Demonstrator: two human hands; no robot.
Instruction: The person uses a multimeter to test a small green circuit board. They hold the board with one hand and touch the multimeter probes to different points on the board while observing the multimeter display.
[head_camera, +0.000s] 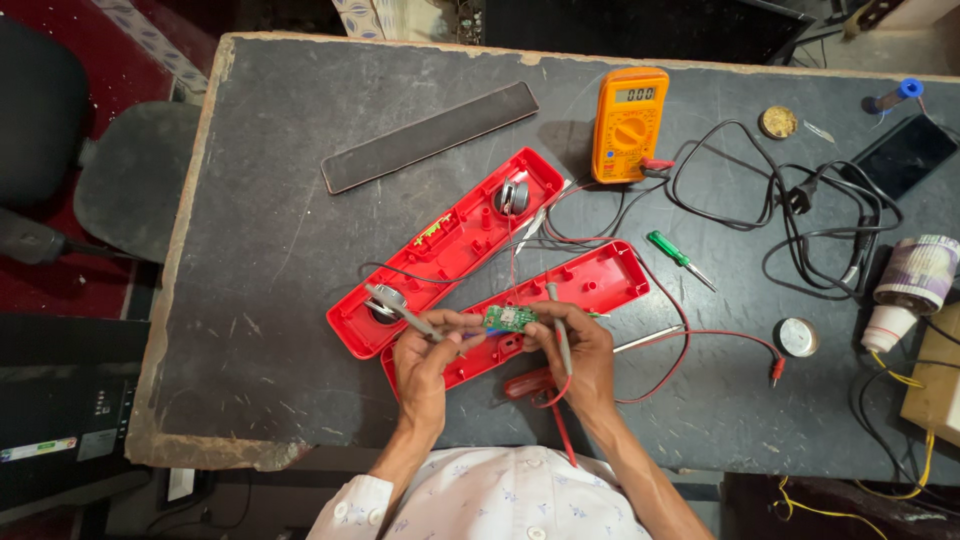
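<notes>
Both hands pinch a small green circuit board (509, 319) over the dark tabletop (260, 300): the left hand (425, 365) also grips one grey probe (400, 310), the right hand (583, 358) another (560, 330). Beyond lie two red speaker shells (450, 240) and an orange multimeter (629, 124); steady tips look essential.

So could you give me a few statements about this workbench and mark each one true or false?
1. Both hands hold a small green circuit board. True.
2. The orange meter lies inside the red casing half. False: it lies on the table, beyond the casing.
3. The left hand holds a grey probe. True.
4. The green screwdriver is in the right hand. False: it lies on the table, untouched.
5. A long dark strip lies near the table's far edge. True.
</notes>
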